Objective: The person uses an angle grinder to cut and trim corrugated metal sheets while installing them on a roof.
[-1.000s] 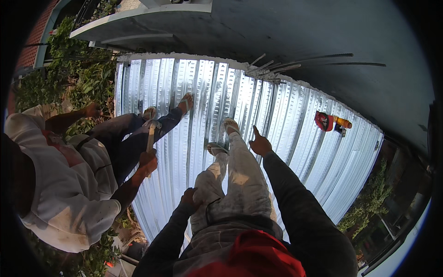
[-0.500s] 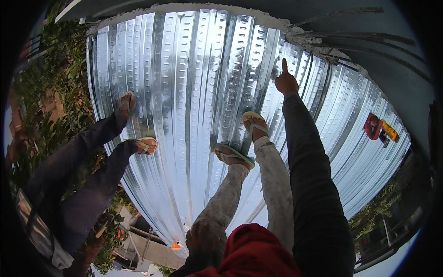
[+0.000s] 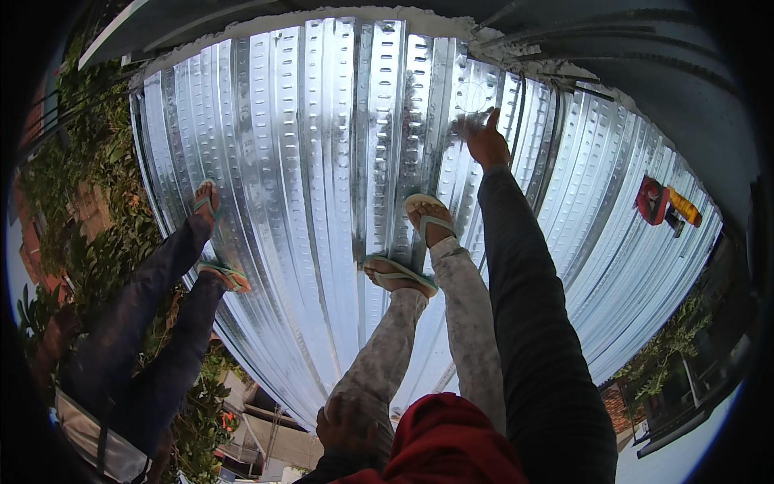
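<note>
Left to right: a co-worker's sandalled feet (image 3: 214, 234) near the left edge of the corrugated metal sheet (image 3: 322, 161); my left hand (image 3: 348, 421), loosely curled on my knee, holding nothing; my right hand (image 3: 486, 141), fingers spread, pressed flat near the sheet's far edge. Best to press on a rib crest, weight steady. Shiny ribbed decking, foliage left, red tool (image 3: 665, 203) right.

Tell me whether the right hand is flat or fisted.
Flat: the right hand rests open on the corrugated metal sheet, fingers spread, thumb up.

Bright daylight, metallic glare, fisheye-bent edges
</note>
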Tool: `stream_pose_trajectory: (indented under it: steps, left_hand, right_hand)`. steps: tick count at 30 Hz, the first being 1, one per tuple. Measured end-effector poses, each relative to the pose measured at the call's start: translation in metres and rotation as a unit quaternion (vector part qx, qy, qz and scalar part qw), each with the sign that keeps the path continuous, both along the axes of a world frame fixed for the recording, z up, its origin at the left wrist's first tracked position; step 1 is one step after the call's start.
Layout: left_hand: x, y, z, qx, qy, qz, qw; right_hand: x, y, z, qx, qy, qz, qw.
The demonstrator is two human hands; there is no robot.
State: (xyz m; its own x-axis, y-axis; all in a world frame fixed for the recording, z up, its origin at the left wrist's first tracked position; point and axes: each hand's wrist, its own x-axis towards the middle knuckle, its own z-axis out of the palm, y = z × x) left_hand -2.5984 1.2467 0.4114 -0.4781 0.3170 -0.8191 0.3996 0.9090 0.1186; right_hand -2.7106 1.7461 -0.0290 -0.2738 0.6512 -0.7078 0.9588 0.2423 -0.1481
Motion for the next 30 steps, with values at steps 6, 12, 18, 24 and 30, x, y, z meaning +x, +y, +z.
stream_pose_trajectory:
  steps: [6,12,18,24,30]
  left_hand:
    - [0.004,-0.014,-0.007,0.004,0.011,-0.033,0.999]
    - [-0.005,0.0,-0.003,0.02,0.029,-0.002,0.999]
    - [-0.008,-0.001,-0.008,0.007,0.012,-0.014,1.0]
    - [-0.021,0.012,-0.004,-0.011,-0.009,0.0,1.0]
    - [-0.026,0.013,-0.004,0.026,0.01,0.004,1.0]
  right_hand:
    - [0.018,-0.021,-0.021,0.014,-0.021,0.1,0.995]
    - [0.025,-0.009,-0.003,-0.004,-0.028,0.218,0.976]
    - [0.023,-0.011,-0.017,0.047,-0.027,0.138,0.989]
    - [0.04,-0.014,-0.045,0.228,0.112,0.132,0.958]
    - [0.063,-0.049,-0.05,0.245,0.057,0.194,0.948]
